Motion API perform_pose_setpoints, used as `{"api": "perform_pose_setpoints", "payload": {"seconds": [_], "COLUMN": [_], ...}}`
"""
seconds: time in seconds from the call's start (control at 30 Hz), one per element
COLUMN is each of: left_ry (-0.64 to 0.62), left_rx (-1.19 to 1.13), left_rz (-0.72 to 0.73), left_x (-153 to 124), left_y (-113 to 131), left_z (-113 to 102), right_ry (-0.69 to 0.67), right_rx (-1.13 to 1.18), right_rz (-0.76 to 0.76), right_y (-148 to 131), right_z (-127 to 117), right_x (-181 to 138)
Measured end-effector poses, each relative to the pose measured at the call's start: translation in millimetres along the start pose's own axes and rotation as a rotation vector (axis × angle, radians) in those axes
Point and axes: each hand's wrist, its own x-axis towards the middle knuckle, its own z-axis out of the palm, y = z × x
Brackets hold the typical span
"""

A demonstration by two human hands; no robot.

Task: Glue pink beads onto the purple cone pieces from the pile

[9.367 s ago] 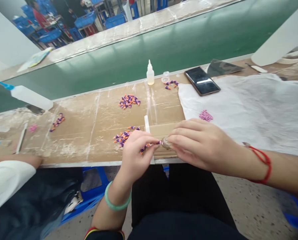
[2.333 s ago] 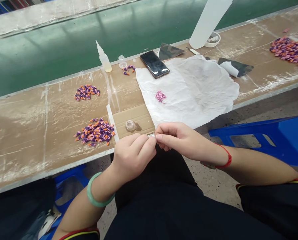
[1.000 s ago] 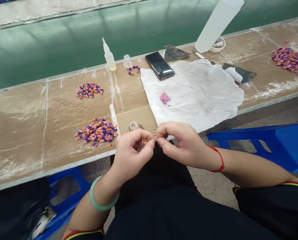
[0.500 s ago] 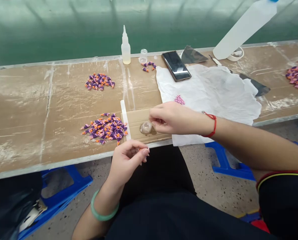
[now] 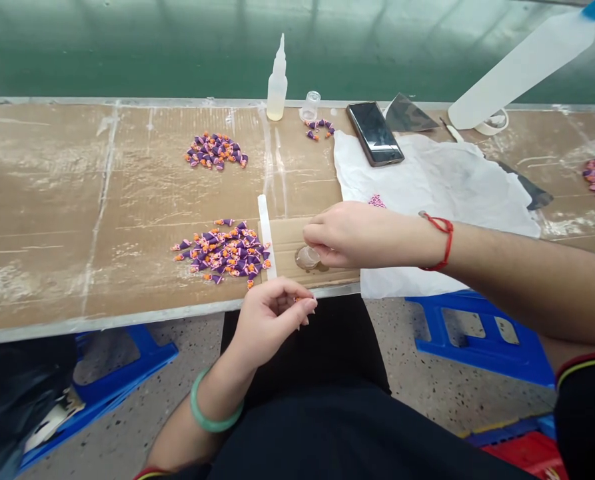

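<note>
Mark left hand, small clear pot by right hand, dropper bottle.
left hand [image 5: 270, 321]: head view, middle of the hand
small clear pot [image 5: 306, 258]: head view, uncovered part beside the fingertips
dropper bottle [image 5: 277, 92]: head view, upper body

A shiny green panel [image 5: 177, 60] backs the brown-topped bench [image 5: 42, 167], blue stools [image 5: 487, 357] (plastic-looking) on speckled floor [image 5: 142, 407].

One head-worn view: faces forward and down, close over bare left hand [image 5: 273, 321], bare right hand [image 5: 350, 233], brown cardboard-covered table [image 5: 147, 207].

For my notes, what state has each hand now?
Left hand: closed, holding a small, mostly hidden piece.
Right hand: at the small pot; hold cannot be told.
</note>
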Motion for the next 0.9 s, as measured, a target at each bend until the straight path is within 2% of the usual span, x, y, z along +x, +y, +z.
{"api": "perform_pose_setpoints", "payload": {"seconds": [0.17,0.27,0.33,0.4,0.5,0.57,0.77,0.83,0.9], "left_ry": [0.026,0.095,0.142,0.172,0.196,0.202,0.205,0.228,0.251], "left_rx": [-0.016,-0.051,-0.119,-0.183,-0.228,-0.243,-0.206,-0.169,-0.148], "left_rz": [0.011,0.055,0.121,0.186,0.254,0.289,0.334,0.335,0.322], "left_x": [0,-1,-2,-3,-5,-7,-11,-12,-12], "left_y": [-2,0,3,6,11,14,17,16,15], "left_z": [1,2,3,5,10,13,18,18,17], "right_ry": [0.012,0.115,0.204,0.248,0.216,0.183,0.187,0.256,0.355], "right_rx": [-0.005,0.106,0.3,0.601,1.045,1.195,1.23,1.133,0.926], "right_rz": [0.027,0.026,0.018,0.039,0.105,0.121,0.113,0.124,0.157], "right_y": [-1,0,-2,-6,-17,-25,-36,-32,-24], "right_z": [-1,1,3,5,5,3,-1,2,6], "right_x": [-1,-7,-14,-21,-32,-37,-46,-47,-44]}}
